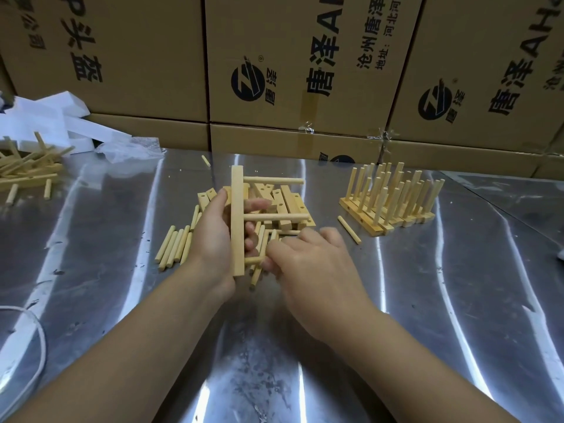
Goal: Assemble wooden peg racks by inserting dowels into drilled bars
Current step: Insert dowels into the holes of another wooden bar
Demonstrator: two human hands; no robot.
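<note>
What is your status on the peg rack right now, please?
Left grip holds the bar, two dowels seated. Right grip pinches a third dowel at the bar's near end. Nothing blocking; loose dowels lie alongside.

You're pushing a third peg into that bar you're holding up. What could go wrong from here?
1. The bar is held in the air by the left hand alone, so the lowest dowel, pinched by the right hand, might go in crooked or jam.
2. The loose dowels lie on the smooth metal table; a nudge could roll them away.
3. The finished racks stand crowded nearby; a careless reach could topple them.
</note>
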